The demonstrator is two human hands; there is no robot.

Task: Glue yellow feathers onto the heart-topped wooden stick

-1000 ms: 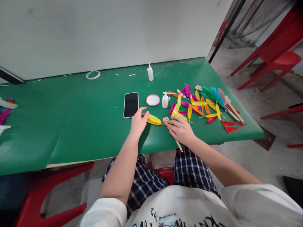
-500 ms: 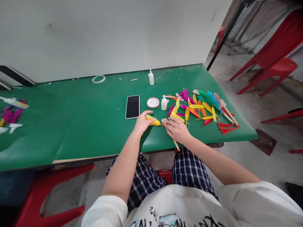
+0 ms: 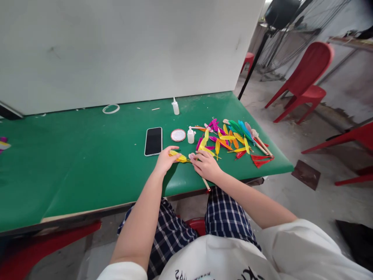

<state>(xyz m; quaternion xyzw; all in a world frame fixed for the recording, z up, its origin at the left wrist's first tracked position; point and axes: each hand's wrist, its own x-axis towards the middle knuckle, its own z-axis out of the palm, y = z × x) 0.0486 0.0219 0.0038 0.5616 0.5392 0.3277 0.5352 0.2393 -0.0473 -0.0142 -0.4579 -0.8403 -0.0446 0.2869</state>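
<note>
Near the front edge of the green table, my left hand is closed on a yellow feather, whose tip points toward my other hand. My right hand grips a thin wooden stick with a pale pinkish tip at its upper end. The feather's quill reaches close to that tip; whether they touch I cannot tell. Just beyond my hands stand a small white squeeze bottle and a round white lid with a red rim. Loose yellow feathers lie beside my right hand.
A phone lies left of the lid. Another squeeze bottle and a tape ring are near the white partition. Feathered sticks with a red tassel lie at the right. Red chairs stand beyond the table.
The camera view has turned to the right and tilted up slightly, so everything appears shifted left and a little lower. Both hands keep nearly the same pose and hold the same things.
</note>
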